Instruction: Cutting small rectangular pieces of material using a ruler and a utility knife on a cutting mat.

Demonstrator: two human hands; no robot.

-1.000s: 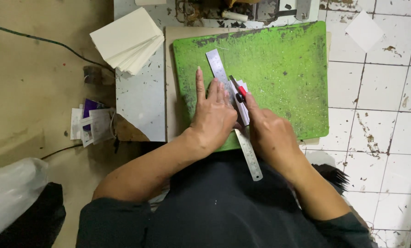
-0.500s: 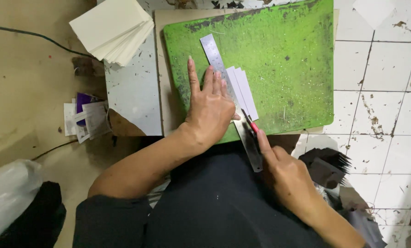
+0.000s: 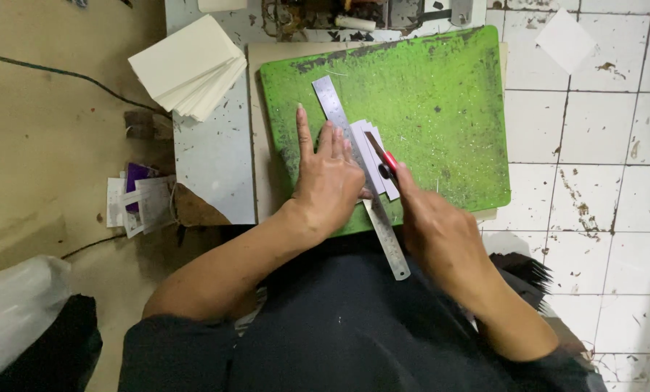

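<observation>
The left hand [image 3: 330, 179] lies flat on a steel ruler [image 3: 359, 173], fingers spread and pressing it down onto a green mat [image 3: 441, 101]; the forefinger points up the mat, a little apart from the others. The ruler runs slantwise from the upper middle of the mat down past its near edge, its lower end hanging over the person's dark clothing. Just right of the ruler, and partly tucked under it, sits a small stack of white cards [image 3: 376, 156], fanned slightly. The right hand [image 3: 434, 229] is closed around a red-handled knife [image 3: 380, 154], fingers clamped on the grip, with the blade lying across the cards close beside the ruler's edge (whether the tip actually touches the card cannot be told). The mat rests on a pale board [image 3: 256, 145] on a spattered grey table [image 3: 209, 167]. A fanned pile of cream sheets [image 3: 189, 67] sits at the table's upper left corner, well apart from the hands. Paper scraps [image 3: 137, 203] lie on the floor to the left.
</observation>
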